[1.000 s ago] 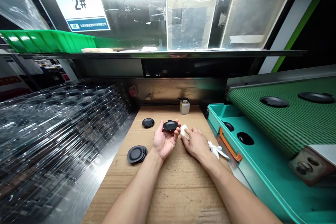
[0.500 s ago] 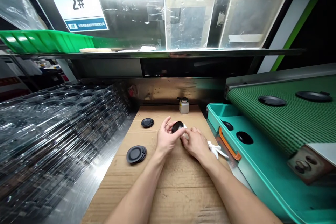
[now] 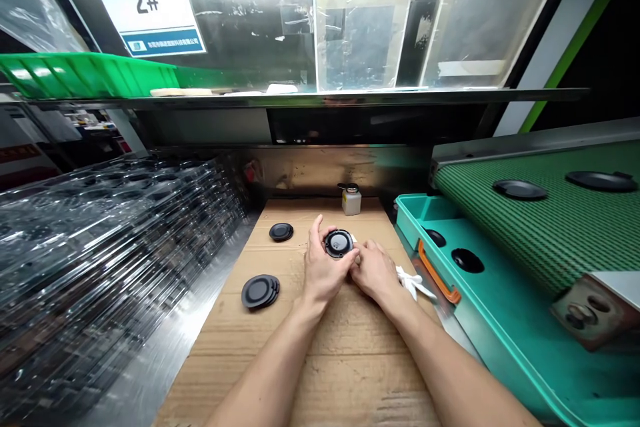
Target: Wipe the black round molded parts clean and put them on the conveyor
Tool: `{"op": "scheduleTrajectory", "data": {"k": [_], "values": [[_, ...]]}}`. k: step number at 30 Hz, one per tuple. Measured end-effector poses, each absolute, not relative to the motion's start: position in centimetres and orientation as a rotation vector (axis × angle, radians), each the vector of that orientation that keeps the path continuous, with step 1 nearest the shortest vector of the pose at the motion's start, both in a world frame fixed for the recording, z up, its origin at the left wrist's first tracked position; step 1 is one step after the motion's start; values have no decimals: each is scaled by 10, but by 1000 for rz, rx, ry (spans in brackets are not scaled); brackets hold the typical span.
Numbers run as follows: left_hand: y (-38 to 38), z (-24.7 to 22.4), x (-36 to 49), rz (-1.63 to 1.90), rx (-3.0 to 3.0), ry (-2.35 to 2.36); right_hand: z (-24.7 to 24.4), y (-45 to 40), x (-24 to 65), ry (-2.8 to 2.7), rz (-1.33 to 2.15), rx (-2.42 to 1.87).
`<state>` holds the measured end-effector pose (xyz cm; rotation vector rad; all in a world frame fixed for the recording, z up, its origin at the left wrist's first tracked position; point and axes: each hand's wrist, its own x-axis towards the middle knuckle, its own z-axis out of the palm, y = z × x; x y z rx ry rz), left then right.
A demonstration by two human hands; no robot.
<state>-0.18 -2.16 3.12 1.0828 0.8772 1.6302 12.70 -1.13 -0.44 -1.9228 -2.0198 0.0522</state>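
Note:
My left hand (image 3: 324, 265) is closed around the edge of a round black plastic lid (image 3: 339, 243), whose shiny, rimmed face is turned up toward me. Beside it, my right hand (image 3: 373, 268) has its fingers pinched together at the lid's right edge. A bit of white material (image 3: 354, 238) shows at those fingers, mostly hidden. To the left on the cardboard sheet (image 3: 340, 360) lies a small stack of matt black lids (image 3: 260, 291). Farther back is another small black stack (image 3: 281, 232).
A small white bottle (image 3: 351, 201) stands at the back. White gloves or cloth (image 3: 414, 281) lie right of my hand, beside a teal bin (image 3: 500, 320) with black lids in it. A green conveyor belt (image 3: 550, 233) carries black lids. Clear plastic trays (image 3: 125, 247) are piled at left.
The black lid has been tilted so its face now shows more fully. My left hand has shifted slightly right; the right hand stays close beside it.

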Motion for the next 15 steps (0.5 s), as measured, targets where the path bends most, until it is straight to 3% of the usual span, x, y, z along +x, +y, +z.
{"op": "scheduleTrajectory", "data": {"k": [15], "values": [[-11,11,-3,1617,1644,1186,-5,-11,128,-2048,41,-1914]]}}
